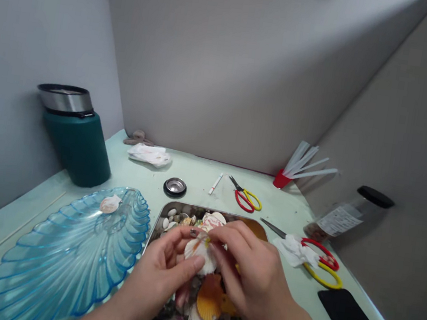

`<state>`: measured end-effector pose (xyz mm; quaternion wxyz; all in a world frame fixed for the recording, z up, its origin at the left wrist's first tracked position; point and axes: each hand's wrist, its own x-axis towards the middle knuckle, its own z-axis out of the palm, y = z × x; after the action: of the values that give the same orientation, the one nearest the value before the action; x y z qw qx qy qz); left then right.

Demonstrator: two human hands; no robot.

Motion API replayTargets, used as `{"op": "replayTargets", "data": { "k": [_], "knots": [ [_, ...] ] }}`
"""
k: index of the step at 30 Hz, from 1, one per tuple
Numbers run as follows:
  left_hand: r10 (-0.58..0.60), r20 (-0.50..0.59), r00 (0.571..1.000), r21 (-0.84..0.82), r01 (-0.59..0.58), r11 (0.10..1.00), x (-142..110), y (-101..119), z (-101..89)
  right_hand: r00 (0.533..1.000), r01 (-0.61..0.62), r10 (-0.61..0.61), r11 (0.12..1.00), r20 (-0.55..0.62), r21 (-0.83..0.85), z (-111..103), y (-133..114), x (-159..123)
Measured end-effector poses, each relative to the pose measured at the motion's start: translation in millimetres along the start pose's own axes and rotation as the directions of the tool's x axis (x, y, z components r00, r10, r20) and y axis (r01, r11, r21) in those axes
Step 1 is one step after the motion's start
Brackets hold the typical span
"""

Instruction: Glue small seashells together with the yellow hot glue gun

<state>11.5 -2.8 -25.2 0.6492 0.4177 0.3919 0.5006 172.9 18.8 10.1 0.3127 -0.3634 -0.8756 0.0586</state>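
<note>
A white scallop shell (202, 257) with orange-brown streaks is held up over the metal tray (158, 226). My left hand (159, 267) grips it from the left, thumb across its face and fingers behind. At the shell's upper edge, the thumb and fingers of my right hand (250, 272) are pinched together; a small yellowish spot shows there, too small to make out. Below lie an orange scallop shell (209, 301) and other shells, partly covered by my hands. Behind my fingers in the tray are a pink-and-white shell (213, 220) and small pale shells (171, 218).
On the left are a blue shell-shaped dish (62, 260) bearing one scallop shell (110, 204), and a green bottle (75, 144). Behind the tray lie a lid (174, 187) and scissors (247, 197). Tissue-wrapped scissors (321, 259), a jar (343, 217) and a red cup (281, 180) stand right.
</note>
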Motion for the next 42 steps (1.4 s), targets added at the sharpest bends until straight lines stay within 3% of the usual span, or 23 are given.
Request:
{"op": "replayTargets", "data": {
  "k": [5, 14, 24, 30, 42],
  "knots": [
    [-0.049, -0.006, 0.999, 0.058, 0.049, 0.997, 1.3, -3.6, -3.0, 1.000, 0.014, -0.014, 1.000, 0.004, 0.010, 1.2, 0.2, 0.5],
    [-0.025, -0.085, 0.996, 0.157, 0.039, 0.987, -0.3, -1.7, -2.9, 0.997, 0.035, -0.034, 0.999, 0.070, -0.016, -0.5, 0.3, 1.5],
    [0.003, -0.070, 0.998, 0.198, 0.011, 0.980, -1.2, 1.1, -3.2, 0.989, 0.147, -0.145, 0.975, 0.024, -0.165, 0.2, -0.3, 2.7],
    [0.026, -0.058, 0.998, 0.218, -0.013, 0.976, -1.4, -0.2, -4.6, 0.982, 0.174, -0.184, 0.970, -0.040, -0.171, 1.6, -1.2, 0.2],
    [0.030, -0.065, 0.997, 0.277, -0.011, 0.961, -0.7, -0.3, -4.6, 0.983, 0.159, -0.172, 0.971, -0.057, -0.179, 6.2, -0.2, -0.3]
  ]
}}
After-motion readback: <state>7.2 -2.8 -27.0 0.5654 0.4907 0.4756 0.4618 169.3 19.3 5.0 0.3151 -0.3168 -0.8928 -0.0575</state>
